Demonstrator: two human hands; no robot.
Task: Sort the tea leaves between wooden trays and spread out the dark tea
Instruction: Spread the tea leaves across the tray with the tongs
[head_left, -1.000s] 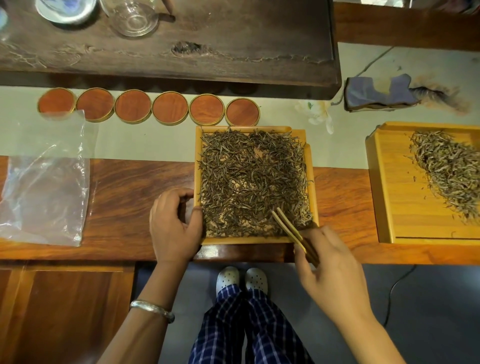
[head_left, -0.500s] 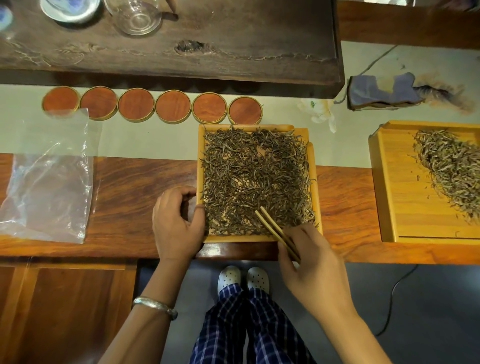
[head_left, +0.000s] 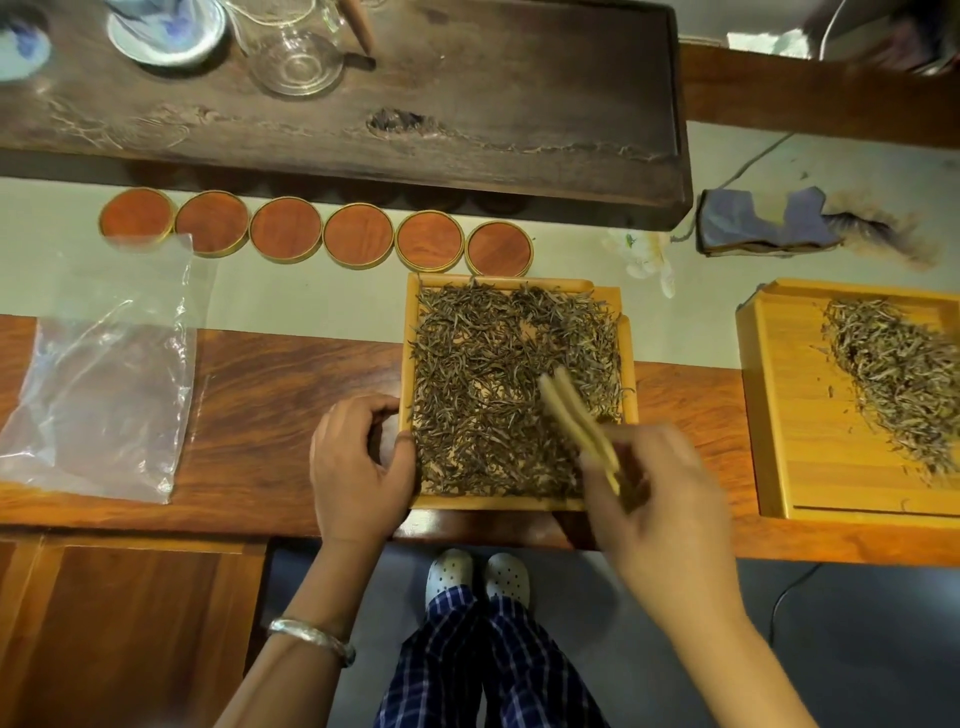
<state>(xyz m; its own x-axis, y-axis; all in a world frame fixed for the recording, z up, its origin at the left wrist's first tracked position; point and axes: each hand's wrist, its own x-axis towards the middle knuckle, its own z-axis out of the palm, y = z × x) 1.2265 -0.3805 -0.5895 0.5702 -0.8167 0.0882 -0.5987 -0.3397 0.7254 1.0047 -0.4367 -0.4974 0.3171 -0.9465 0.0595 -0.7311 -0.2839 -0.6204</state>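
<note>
Raking the dark tea (head_left: 498, 384) in the centre tray (head_left: 628, 395) evenly, I keep my right hand (head_left: 660, 499) closed on the tongs (head_left: 576, 426), strokes light; left hand (head_left: 358, 462) curled, braces the tray's edge on the worktop (head_left: 270, 395).

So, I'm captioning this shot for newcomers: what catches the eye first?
The square wooden tray at centre, carpeted with dark tea leaves, where the right hand works bamboo tongs and the left hand steadies its edge. Then the six round coasters lined up behind it.
</note>
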